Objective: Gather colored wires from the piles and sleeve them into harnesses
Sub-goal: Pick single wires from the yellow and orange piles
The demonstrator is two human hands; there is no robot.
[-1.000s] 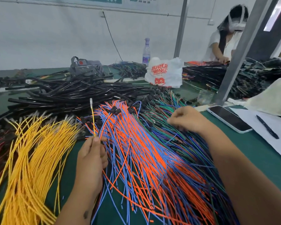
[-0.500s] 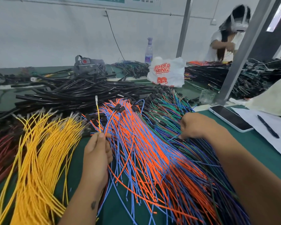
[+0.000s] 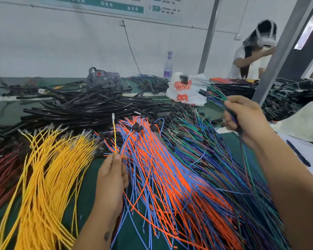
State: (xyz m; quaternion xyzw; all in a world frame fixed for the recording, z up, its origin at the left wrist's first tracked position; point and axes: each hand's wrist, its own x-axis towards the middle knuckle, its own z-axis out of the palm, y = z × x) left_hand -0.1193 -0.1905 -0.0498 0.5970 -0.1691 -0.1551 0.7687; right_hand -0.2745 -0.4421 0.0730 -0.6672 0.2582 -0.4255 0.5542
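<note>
My left hand (image 3: 112, 175) pinches a yellow wire (image 3: 114, 136) with a metal terminal on top, and an orange wire with a black plug, both standing upright over the piles. My right hand (image 3: 246, 116) is raised above the table and grips a green and dark blue wire set (image 3: 218, 92) with a black connector at its far end; the wires trail down past my wrist. Below lie a yellow wire pile (image 3: 49, 170), an orange and blue pile (image 3: 166, 174), a green and purple pile (image 3: 217, 159) and red wires (image 3: 2, 166) at the left edge.
Black sleeving tubes (image 3: 90, 107) are heaped behind the piles. A white plastic bag (image 3: 186, 91) and a bottle (image 3: 168, 66) stand further back. A grey post (image 3: 278, 56) rises at right, a pen (image 3: 298, 153) on paper beside it. Another person (image 3: 251, 58) works at the far bench.
My right hand lifted up off the green and purple pile, pulling a green and blue wire set with it. My left hand kept hold of its yellow and orange wires.
</note>
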